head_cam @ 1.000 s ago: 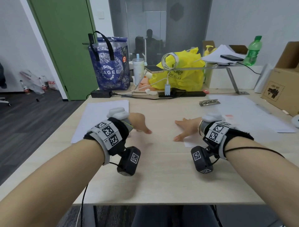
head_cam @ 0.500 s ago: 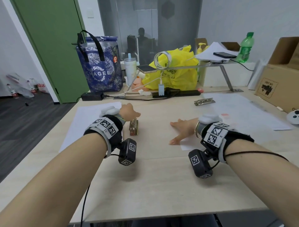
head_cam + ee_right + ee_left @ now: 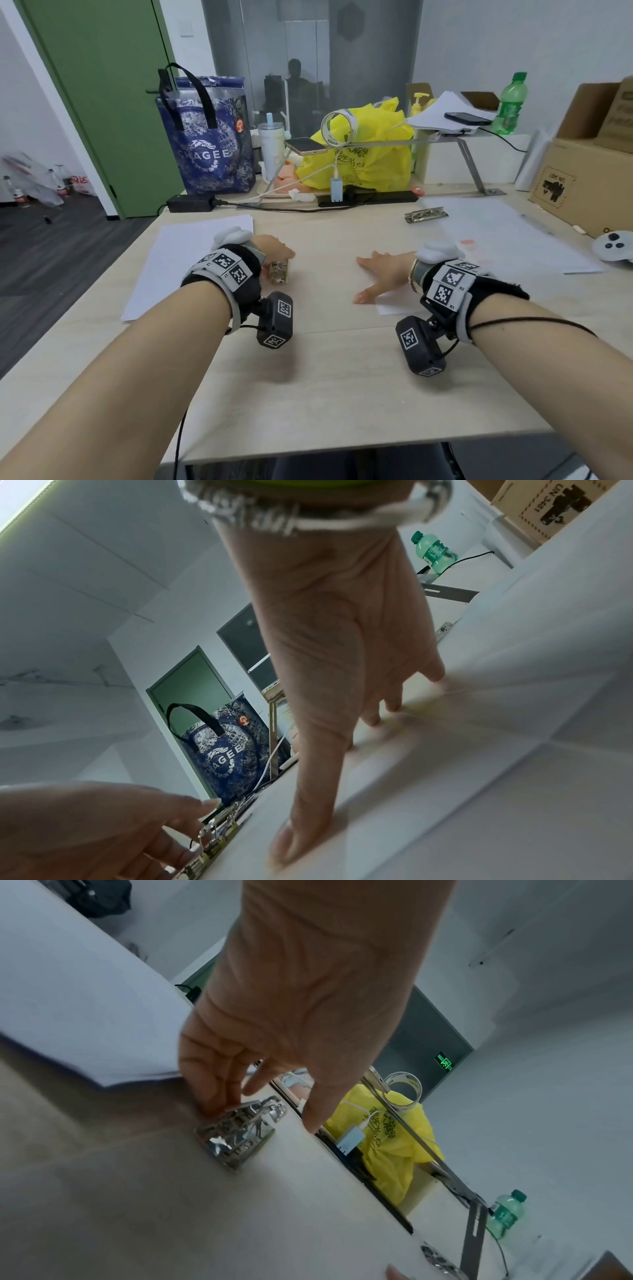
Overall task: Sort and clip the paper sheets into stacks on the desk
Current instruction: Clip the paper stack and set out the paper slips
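A small stack of metal clips point(image 3: 279, 272) lies on the desk point(image 3: 325, 377) between my hands. My left hand point(image 3: 279, 255) is just left of it. In the left wrist view the fingertips point(image 3: 219, 1099) touch the far end of the metal clips point(image 3: 236, 1137), while the thumb point(image 3: 316, 1115) stays straight and apart from them. My right hand point(image 3: 371, 275) lies flat, fingers spread, pressing on a white sheet point(image 3: 397, 305). The right wrist view shows the same: my right hand point(image 3: 359, 723) flat on the white sheet point(image 3: 479, 777).
A white paper stack point(image 3: 185, 263) lies left of my left hand and a wide spread of sheets point(image 3: 507, 236) at the right. A second metal clip point(image 3: 425, 214) lies farther back. Bags, a power strip, a shelf riser and a cardboard box point(image 3: 582, 178) line the far edge.
My left hand has drawn back to the left, which uncovered the metal clips on the desk. The right hand has stayed flat on its sheet.
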Tool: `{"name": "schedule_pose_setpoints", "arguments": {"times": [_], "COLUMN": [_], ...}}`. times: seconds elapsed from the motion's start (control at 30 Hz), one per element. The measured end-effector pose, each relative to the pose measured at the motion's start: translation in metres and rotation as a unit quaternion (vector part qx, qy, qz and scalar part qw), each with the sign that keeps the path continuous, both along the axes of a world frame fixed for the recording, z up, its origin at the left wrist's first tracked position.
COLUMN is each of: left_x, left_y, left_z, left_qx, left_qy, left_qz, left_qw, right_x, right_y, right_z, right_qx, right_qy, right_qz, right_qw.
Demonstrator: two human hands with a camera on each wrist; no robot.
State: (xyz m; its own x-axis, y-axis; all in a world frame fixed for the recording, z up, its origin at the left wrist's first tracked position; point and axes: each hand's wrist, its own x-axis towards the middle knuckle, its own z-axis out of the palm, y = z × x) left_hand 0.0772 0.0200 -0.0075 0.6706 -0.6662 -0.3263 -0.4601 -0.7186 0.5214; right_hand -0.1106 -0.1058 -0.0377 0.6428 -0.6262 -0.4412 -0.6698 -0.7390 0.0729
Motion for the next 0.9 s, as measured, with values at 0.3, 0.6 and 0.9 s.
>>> {"name": "schedule_pose_setpoints", "arguments": {"times": [0.3, 0.6, 0.9], "left_x": [-0.01, 0.032, 0.019], "left_y": [0.01, 0.05, 0.026], "left_z": [0.012, 0.022, 0.006], "left_qx": [0.051, 0.119, 0.089], "left_qy": [-0.058, -0.051, -0.148], "left_qz": [-0.002, 0.04, 0.038], "left_qw": [0.997, 0.991, 0.984], "right_x": [-0.002, -0.01, -0.013], "right_y": [0.015, 0.013, 0.021], "right_z": [0.005, 0.014, 0.001], "right_qx": [0.002, 0.007, 0.006], "right_qy": [-0.011, -0.074, -0.002], "right_qz": [0.0, 0.005, -0.001], "right_qw": [1.0, 0.997, 1.0]}}
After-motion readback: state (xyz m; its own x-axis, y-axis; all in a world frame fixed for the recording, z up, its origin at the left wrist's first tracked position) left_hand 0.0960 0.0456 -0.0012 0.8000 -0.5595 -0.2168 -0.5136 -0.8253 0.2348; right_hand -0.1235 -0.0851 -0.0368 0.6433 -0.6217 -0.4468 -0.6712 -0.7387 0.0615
